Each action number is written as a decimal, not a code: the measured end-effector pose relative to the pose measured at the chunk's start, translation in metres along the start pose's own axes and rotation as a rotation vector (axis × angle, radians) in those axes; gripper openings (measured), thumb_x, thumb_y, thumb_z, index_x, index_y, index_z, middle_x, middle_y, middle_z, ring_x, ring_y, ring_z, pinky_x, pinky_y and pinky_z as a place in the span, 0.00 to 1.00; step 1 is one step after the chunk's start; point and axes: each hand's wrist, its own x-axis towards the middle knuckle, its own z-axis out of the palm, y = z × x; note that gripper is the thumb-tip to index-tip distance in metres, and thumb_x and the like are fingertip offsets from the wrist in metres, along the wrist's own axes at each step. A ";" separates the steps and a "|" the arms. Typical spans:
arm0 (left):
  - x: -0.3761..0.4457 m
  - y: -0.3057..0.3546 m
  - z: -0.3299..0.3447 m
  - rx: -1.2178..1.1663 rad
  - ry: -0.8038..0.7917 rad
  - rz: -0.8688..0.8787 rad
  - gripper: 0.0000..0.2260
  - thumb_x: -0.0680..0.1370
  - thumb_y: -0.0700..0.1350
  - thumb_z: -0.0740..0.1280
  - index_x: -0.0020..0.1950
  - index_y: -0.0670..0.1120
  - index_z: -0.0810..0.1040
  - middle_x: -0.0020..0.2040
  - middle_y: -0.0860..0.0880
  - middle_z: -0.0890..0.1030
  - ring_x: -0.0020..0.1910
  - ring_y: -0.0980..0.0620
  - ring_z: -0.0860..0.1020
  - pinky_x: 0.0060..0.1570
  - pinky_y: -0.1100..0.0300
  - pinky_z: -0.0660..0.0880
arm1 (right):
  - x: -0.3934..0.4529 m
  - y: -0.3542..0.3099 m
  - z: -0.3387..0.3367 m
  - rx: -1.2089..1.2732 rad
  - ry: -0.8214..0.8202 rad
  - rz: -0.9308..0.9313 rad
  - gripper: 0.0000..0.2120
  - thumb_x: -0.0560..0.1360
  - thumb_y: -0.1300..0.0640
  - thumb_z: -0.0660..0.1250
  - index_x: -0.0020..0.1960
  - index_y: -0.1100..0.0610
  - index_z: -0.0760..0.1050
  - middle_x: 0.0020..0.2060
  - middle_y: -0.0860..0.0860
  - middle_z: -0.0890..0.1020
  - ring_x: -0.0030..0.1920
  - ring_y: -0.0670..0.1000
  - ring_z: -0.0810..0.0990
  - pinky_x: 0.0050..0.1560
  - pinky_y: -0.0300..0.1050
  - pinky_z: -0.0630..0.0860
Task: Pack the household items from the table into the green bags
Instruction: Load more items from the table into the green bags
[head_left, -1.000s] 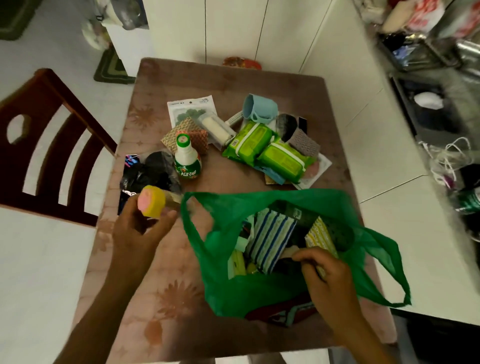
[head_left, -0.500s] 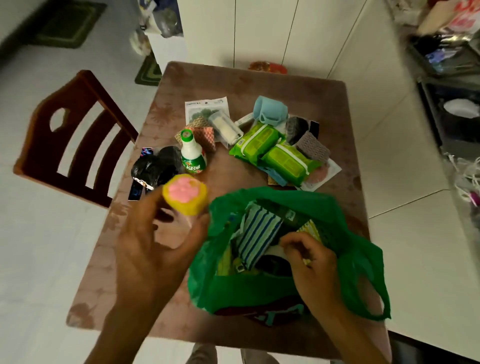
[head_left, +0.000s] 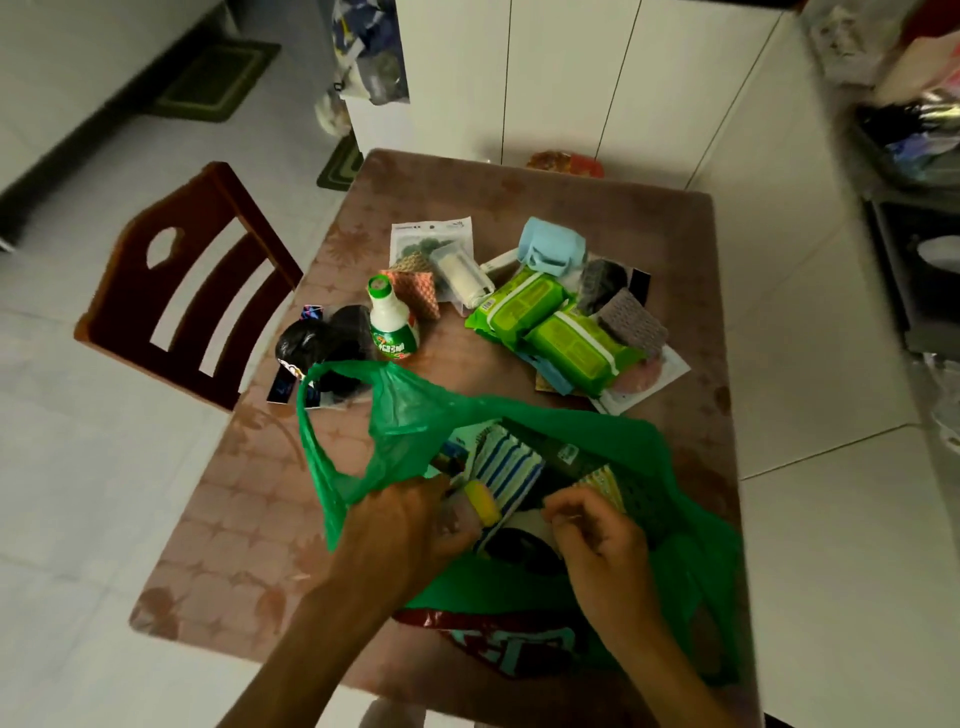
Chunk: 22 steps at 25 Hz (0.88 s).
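left hand (head_left: 410, 525) grip closed on yellow sponge (head_left: 482, 501) inside green bag (head_left: 613, 447), right hand (head_left: 597, 540) grip pinching bag contents, wipes packs (head_left: 550, 325) left on tabletop (head_left: 249, 519)

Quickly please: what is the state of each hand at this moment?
Left hand: closed on the yellow sponge-like item, putting it into the green plastic bag.
Right hand: fingers curled inside the bag's opening; what it pinches cannot be told.

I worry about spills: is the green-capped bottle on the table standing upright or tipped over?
Upright. The bottle stands on its base on the table, its green cap pointing up.
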 end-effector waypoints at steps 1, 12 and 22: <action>-0.005 0.000 -0.002 -0.165 0.071 0.105 0.19 0.76 0.61 0.66 0.61 0.52 0.79 0.53 0.52 0.84 0.44 0.51 0.82 0.45 0.54 0.79 | 0.000 0.000 0.003 -0.009 -0.013 0.006 0.14 0.77 0.63 0.66 0.45 0.43 0.78 0.41 0.42 0.82 0.40 0.45 0.81 0.38 0.42 0.79; 0.161 -0.193 0.007 -0.411 0.219 -0.415 0.38 0.68 0.50 0.77 0.72 0.47 0.62 0.68 0.40 0.69 0.66 0.36 0.69 0.61 0.37 0.71 | 0.029 -0.019 0.051 -0.105 0.140 0.062 0.13 0.78 0.58 0.67 0.47 0.39 0.76 0.41 0.42 0.82 0.37 0.46 0.80 0.36 0.48 0.79; 0.186 -0.241 0.018 -0.916 0.297 -0.430 0.28 0.63 0.55 0.78 0.59 0.57 0.69 0.59 0.47 0.78 0.56 0.42 0.78 0.48 0.49 0.80 | 0.014 -0.016 0.058 -0.117 0.306 0.128 0.15 0.76 0.66 0.66 0.47 0.45 0.77 0.44 0.41 0.82 0.45 0.43 0.82 0.43 0.43 0.80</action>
